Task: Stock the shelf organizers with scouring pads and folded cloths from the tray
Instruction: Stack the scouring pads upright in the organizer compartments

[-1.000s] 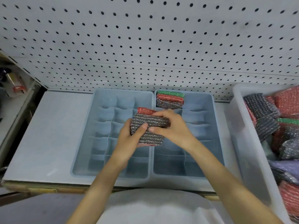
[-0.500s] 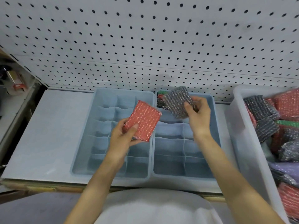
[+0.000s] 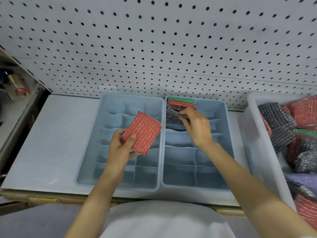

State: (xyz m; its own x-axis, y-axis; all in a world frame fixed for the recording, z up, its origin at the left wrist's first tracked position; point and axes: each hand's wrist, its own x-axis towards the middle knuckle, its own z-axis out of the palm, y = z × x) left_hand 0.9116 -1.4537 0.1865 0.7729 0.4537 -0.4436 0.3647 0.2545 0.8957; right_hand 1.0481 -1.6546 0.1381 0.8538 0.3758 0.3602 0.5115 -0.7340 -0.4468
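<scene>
Two light blue divided organizers stand side by side on the shelf, the left organizer and the right organizer. My left hand grips a red scouring pad above the left organizer. My right hand pinches a dark grey scouring pad down in the right organizer's back left compartment. Behind that pad stand a red pad and a green pad. The white tray at the right holds several red, grey and green pads and a purple cloth.
A white pegboard rises right behind the organizers. The grey shelf surface stretches to the left of them. Small packaged items sit on a neighbouring shelf at the far left. The shelf's front edge runs just below the organizers.
The two pads were held together, then split between my hands. My right hand carried the grey pad back and lowered it into the back compartment. My left hand keeps the red pad.
</scene>
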